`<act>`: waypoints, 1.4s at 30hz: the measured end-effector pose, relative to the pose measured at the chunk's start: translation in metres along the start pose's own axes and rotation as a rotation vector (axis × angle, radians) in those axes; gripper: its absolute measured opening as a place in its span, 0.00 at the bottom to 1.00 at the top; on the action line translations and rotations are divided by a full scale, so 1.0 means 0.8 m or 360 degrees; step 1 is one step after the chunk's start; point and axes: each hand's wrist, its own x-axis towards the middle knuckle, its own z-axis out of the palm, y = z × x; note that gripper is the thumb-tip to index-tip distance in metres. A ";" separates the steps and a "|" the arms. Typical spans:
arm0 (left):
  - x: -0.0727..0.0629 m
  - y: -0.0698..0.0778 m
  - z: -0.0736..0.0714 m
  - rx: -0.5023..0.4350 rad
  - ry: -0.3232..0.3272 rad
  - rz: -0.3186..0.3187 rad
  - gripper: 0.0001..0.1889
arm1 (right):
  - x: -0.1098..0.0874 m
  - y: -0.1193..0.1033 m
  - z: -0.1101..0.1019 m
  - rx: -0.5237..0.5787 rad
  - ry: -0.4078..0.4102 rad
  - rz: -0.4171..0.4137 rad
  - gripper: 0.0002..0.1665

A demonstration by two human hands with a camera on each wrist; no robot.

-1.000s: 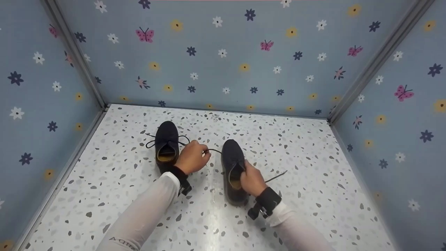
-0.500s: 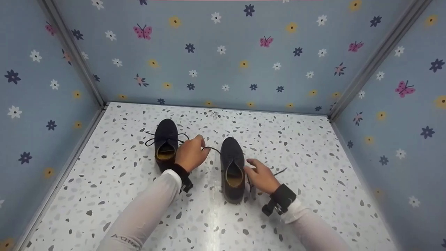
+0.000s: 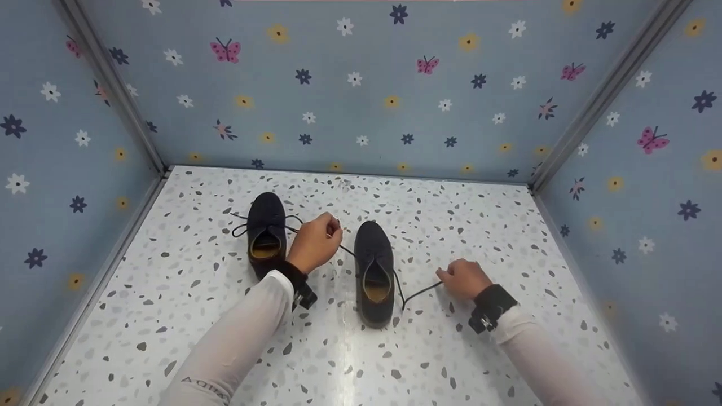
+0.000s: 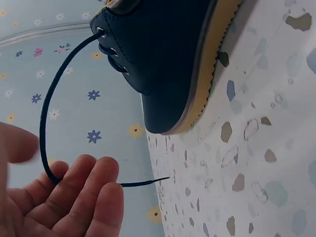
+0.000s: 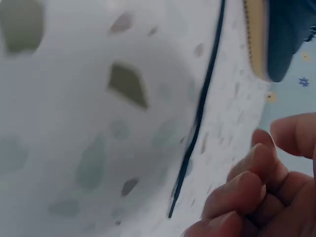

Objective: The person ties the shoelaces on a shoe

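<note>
Two dark lace-up shoes rest on the floor in the head view, toes toward the far wall. From the right shoe (image 3: 373, 239) one shoelace (image 4: 45, 108) runs out of the top eyelet to my left hand (image 3: 316, 242). Its curled fingers (image 4: 106, 170) hold that lace, and a short tip sticks out past them. The other lace end (image 5: 200, 113) lies along the floor to the right, beside my right hand (image 3: 467, 279). That hand's fingers (image 5: 237, 195) are loosely bent, near the lace tip without holding it. The left shoe (image 3: 266, 210) has its laces tied in a bow.
A speckled white floor (image 3: 344, 361) spreads around the shoes. Blue patterned panels (image 3: 361, 107) enclose it at the far side, left and right, with grey metal posts in the corners. My left wrist partly covers the heel of the left shoe.
My right hand has let go of the right shoe's side and moved right, out along the loose lace end. My left hand has stayed at its lace, shifting slightly.
</note>
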 end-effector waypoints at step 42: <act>0.016 0.007 0.008 -0.0915 -0.0282 -0.0270 0.10 | 0.010 -0.040 -0.091 0.0391 0.0448 -0.0318 0.11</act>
